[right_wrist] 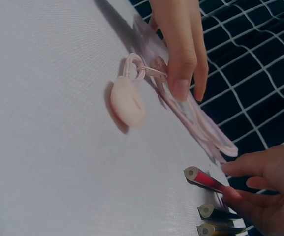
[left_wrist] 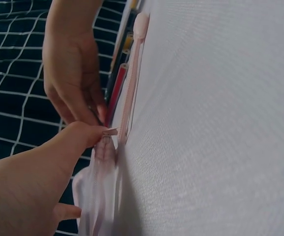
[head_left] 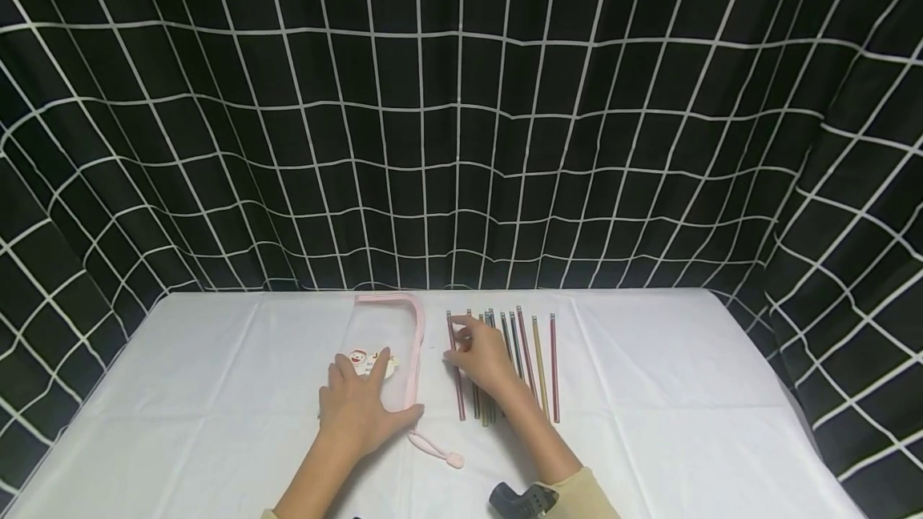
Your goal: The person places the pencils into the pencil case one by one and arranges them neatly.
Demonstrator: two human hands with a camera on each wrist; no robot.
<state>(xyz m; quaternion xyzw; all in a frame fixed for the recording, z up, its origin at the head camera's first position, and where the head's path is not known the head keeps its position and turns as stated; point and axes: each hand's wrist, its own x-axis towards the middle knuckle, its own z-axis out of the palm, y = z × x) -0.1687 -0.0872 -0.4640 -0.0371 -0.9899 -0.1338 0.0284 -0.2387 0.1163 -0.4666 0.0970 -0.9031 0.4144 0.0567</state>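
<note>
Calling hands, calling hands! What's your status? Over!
Left hand on pink-edged pouch. Right hand at leftmost red pencil. Nothing seen blocking between pouch and pencil.

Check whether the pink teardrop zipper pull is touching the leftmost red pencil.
Apart: the right wrist view plainly shows white tablecloth between the pink teardrop zipper pull and the leftmost red pencil.

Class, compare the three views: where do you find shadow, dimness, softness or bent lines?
Head view: brightest, the white cloth fairly evenly lit, the dark gridded curtain showing bent lines, from folds or lens I can't tell; left wrist view: dimmer and softer, a grey shadow beside the pink pouch; right wrist view: also dim, a dark shadow along the pink zipper charm.
</note>
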